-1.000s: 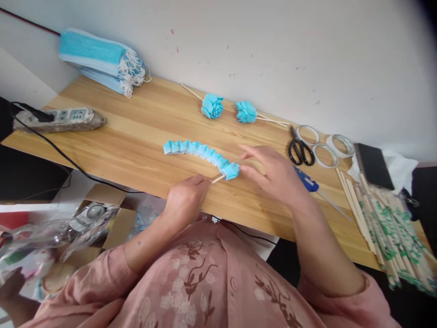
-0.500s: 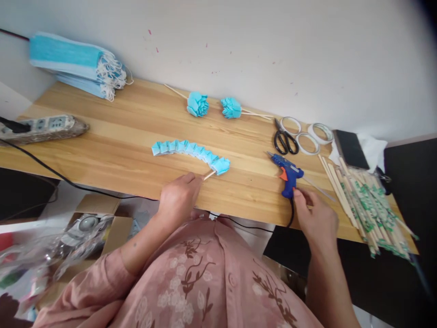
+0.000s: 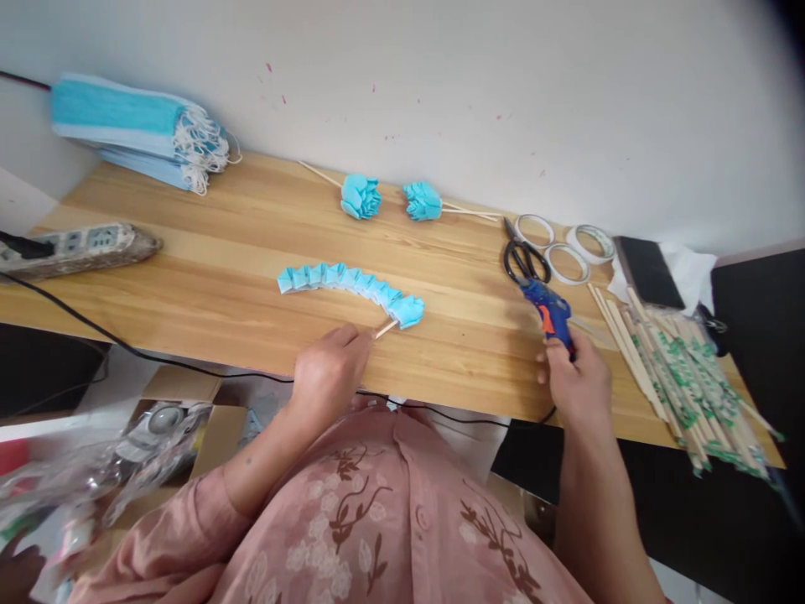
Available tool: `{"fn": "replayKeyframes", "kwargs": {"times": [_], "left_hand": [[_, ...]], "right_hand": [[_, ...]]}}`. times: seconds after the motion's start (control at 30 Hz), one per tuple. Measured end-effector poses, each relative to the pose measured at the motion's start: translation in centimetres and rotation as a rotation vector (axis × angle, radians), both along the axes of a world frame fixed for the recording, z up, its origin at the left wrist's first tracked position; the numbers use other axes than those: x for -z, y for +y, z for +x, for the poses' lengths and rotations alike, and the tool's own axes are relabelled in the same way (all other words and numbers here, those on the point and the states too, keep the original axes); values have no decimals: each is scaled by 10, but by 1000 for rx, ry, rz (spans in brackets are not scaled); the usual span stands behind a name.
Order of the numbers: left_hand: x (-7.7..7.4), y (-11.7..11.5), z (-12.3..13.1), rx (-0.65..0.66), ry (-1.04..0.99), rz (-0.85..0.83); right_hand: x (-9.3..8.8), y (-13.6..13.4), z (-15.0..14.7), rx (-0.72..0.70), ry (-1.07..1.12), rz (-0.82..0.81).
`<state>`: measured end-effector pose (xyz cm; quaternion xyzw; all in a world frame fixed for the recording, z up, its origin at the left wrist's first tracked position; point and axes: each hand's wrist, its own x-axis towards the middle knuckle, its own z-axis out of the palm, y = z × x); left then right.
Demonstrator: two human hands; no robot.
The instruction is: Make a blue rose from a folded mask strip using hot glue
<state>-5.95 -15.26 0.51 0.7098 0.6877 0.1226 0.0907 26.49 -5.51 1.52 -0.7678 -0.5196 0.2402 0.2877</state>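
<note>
Faces a smooth counter (image 3: 453, 356) of honey-coloured, long-grained wood. Has a thick stack of soft blue-and-white masks (image 3: 119, 111) at far left, bristling with tangled white loops, and at right a sprawl of slim chopsticks (image 3: 695, 390) in crinkly, green-printed wrappers. Shows, left of the middle, a curved row of pale-blue folds (image 3: 340, 277), crisp and angular, bending toward near right.

Curls the right hand (image 3: 584, 377), slightly blurred and mostly closed, around the handle of a hard blue plastic glue gun (image 3: 548, 306) with an orange trigger. Points its nozzle toward far left, against or above the black scissors (image 3: 516, 243), cannot tell which. Displays two ruffled, many-petalled blue flowers (image 3: 360, 198) at far middle, well apart from both hands. Holds the left hand (image 3: 331, 369) at the near edge, pinched shut on a thin wooden stick (image 3: 386, 328). Bears at the tip a small, smooth-petalled blue bud (image 3: 408, 311), just beyond those fingers toward far right, beside the row's right end.
</note>
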Motion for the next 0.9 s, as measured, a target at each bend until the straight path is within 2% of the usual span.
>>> {"fn": "replayKeyframes", "kwargs": {"times": [0.07,0.13,0.2,0.23,0.33,0.4,0.5,0.6,0.7,0.8,0.9], "left_hand": [[3,0,-1,2,-17,21],[4,0,-1,4,-35,30],[4,0,0,-3,-48,25],[4,0,0,-5,-53,19],[5,-1,1,-11,-72,15],[6,-2,1,-4,-88,33],[7,-2,0,8,-105,68],[7,-2,0,14,-106,88],[7,-1,1,23,-95,133],[7,-1,2,19,-98,182],[7,-1,3,14,-110,210]], "right_hand": [[-5,-5,-7,95,259,178],[-15,-10,-17,171,403,427],[-27,-13,-28,173,534,568],[-32,-14,-32,114,632,518],[-40,-11,-41,-109,906,191],[-39,-6,-46,-158,987,118],[-37,5,-57,-187,952,229],[-40,14,-69,-378,845,292],[-46,20,-78,-574,687,221],[-51,28,-89,-679,506,96],[-53,40,-103,-769,432,-5]]}}
